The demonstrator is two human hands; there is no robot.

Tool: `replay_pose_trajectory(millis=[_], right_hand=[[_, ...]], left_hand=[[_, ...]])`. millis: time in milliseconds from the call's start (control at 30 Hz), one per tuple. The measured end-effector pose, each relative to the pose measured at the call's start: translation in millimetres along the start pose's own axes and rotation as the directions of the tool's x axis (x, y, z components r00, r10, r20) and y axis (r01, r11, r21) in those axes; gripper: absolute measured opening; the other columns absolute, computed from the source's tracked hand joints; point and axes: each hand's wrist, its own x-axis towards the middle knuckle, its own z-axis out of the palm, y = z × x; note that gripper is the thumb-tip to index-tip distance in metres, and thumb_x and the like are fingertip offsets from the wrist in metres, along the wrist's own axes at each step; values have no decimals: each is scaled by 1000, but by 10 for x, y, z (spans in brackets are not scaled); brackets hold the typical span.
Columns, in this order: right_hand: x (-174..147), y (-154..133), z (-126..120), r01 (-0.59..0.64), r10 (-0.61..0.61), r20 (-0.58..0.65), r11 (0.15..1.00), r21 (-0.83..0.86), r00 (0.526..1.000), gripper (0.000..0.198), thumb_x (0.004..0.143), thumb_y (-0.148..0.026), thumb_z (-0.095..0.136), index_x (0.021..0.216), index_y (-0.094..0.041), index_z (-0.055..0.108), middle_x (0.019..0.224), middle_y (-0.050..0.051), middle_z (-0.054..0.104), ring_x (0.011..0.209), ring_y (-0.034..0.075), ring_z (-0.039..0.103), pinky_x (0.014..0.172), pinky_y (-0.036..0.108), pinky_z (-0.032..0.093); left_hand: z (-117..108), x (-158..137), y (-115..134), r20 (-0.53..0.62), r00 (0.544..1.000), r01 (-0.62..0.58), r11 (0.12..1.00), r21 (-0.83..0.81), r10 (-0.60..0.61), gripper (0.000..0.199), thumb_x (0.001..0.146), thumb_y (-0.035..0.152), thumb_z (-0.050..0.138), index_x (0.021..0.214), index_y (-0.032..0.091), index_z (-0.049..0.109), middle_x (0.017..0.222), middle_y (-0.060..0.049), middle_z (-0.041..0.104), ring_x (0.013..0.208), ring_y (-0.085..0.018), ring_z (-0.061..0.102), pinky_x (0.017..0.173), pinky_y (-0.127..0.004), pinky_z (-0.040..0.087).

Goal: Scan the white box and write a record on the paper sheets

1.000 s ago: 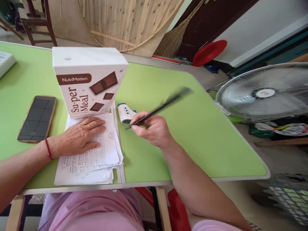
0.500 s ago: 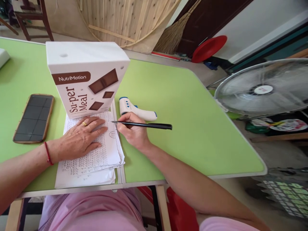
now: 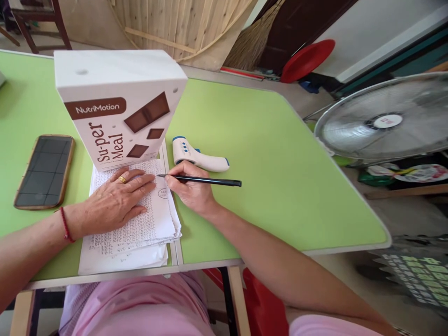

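Note:
My left hand (image 3: 121,200) lies flat with fingers stretched out on a stack of handwritten paper sheets (image 3: 159,224), a gold ring on one finger. My right hand (image 3: 191,189) pinches a black pen (image 3: 210,180) near its tip, which points left over the top sheet's right part. Whether the tip touches the paper I cannot tell. Just behind the papers stands a white box (image 3: 119,88) with brown print. A white and blue infrared thermometer (image 3: 199,156) lies beyond my right hand. To the left of the papers rests a phone (image 3: 45,172) in a brown case, screen dark.
Everything lies on a green folding table (image 3: 280,186) with a pale edge. A large fan (image 3: 385,121) stands past its right side. Farther back are a straw broom (image 3: 252,44), a red basin (image 3: 308,60) and a wooden chair (image 3: 40,18).
The pen and my right hand have shifted slightly left over the paper. My left hand stays flat in place. The camera view has moved a little.

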Motion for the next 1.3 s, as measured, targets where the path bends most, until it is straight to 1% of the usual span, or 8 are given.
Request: replay_pose_trajectory(millis=[233,433,633,833,1000,1133,1300], right_hand=[[-1,-21,1,27,-27,18,1000,8,999,11,76,-23,57,68,-21,51,58,-4,53,50,9,45,47,23,38],[-4,-21,-6,29,-28,29,1000,-5,999,11,76,-22,55,67,-21,49,57,-4,51,49,9,43,46,23,36],[-5,-17,-2,27,-27,24,1000,15,999,10,74,-21,55,66,-20,50,56,-5,50,47,8,42,45,22,35],[-5,-4,-2,1,-2,-18,999,-47,1000,11,76,-24,56,68,-21,49,55,-5,51,47,9,42,46,23,35],[-1,-6,-6,20,-20,1,997,-68,1000,12,77,-25,55,67,-21,49,56,-5,50,48,8,42,46,23,35],[0,-17,-2,19,-18,15,999,-30,1000,12,76,-24,54,66,-21,49,55,-5,49,47,8,41,44,23,33],[-6,-29,4,22,-22,-16,1000,0,1000,11,73,-19,55,65,-21,48,52,-6,49,44,8,41,43,22,31]], left_hand=[[-11,8,-2,4,1000,-7,1000,-10,7,42,98,25,47,137,9,47,143,-12,49,130,-31,42,113,-52,33],[-4,6,-9,-11,1000,0,999,-36,0,42,97,25,48,137,12,48,143,-12,49,131,-31,42,112,-52,33],[-13,8,-5,-3,1000,-8,1000,-19,8,42,97,24,49,136,9,47,143,-13,49,130,-31,42,113,-52,33],[-20,10,-4,7,1000,-6,1000,-6,6,42,97,25,48,137,10,47,144,-13,48,130,-31,42,113,-52,32],[-10,10,-7,0,1000,-11,1000,-5,11,42,97,25,48,136,10,48,143,-12,49,130,-31,42,113,-52,33],[5,10,-15,-14,1000,-15,1000,-2,15,42,97,25,49,136,10,47,142,-12,49,130,-31,42,113,-52,32],[-4,4,-15,-2,1000,-13,1000,4,13,41,98,25,48,136,10,47,143,-12,49,130,-31,42,113,-51,32]])
